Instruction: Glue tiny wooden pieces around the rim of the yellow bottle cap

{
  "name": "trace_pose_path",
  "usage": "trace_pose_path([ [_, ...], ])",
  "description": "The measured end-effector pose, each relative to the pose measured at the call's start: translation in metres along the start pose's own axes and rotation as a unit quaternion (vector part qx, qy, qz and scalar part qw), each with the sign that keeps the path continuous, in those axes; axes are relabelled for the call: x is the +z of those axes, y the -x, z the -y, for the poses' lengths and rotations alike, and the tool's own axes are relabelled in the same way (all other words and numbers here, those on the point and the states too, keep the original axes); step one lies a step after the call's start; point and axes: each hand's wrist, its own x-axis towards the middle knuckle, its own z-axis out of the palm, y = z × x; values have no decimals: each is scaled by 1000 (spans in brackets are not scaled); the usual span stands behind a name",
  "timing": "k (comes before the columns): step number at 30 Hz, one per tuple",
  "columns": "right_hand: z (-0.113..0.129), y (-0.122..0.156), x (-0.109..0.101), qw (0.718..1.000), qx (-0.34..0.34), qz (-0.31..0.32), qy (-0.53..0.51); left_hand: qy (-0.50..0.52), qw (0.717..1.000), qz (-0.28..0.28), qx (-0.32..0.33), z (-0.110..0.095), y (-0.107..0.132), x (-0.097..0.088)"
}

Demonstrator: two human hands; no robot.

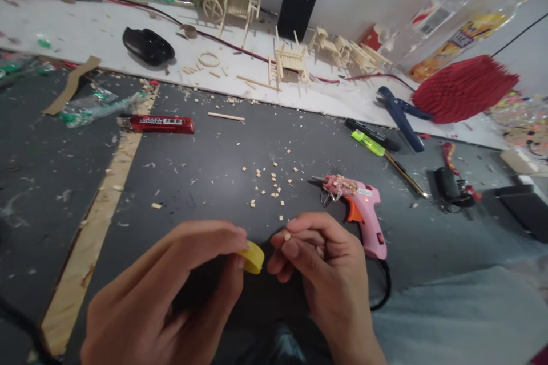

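Observation:
My left hand [184, 279] pinches a yellow ring [254, 258] between thumb and fingertips, at the bottom middle of the view. Just to its right, my right hand [325, 268] is closed, with a small wooden chip [287, 236] between thumb and forefinger. A gap separates the chip from the ring. Beyond both hands, several little wooden pieces [274, 194] lie scattered on the dark grey table [205, 165]. Right of my right hand, a pink glue gun [368, 211] with an orange trigger lies on its side, its nozzle pointing left.
A red lighter [156, 124] and a thin stick [226, 117] lie farther back. Miniature stick furniture [291, 60] stands along the white ledge [141, 77] near a black mouse-like object [148, 46]. At right are blue pliers [400, 117], a lime-green cutter [368, 142] and a red bundle [464, 90].

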Motion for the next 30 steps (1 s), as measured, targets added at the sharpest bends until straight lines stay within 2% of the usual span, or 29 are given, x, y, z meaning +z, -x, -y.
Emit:
trace_pose_path([
  [3,1,-1,0,1000,9,-1,9,-26,1000,-1,8,-2,-2,-1],
  [7,4,-2,1,999,-11,-34,35,-47,999,-1,15,1,-1,-2],
  [12,16,-1,12,995,33,-28,93,-75,997,17,31,5,0,-6],
  [17,22,2,24,983,55,-82,153,-76,996,15,37,3,3,-4],
  [21,15,3,20,983,22,-52,173,-70,997,-7,14,0,5,-1],
  [23,13,2,16,980,4,-40,195,-74,997,2,22,1,5,-1],
  [27,19,2,16,967,6,-32,253,-83,996,12,37,4,5,-4],
  [30,24,3,20,962,-3,-38,270,-75,997,-1,24,4,7,-4],
])
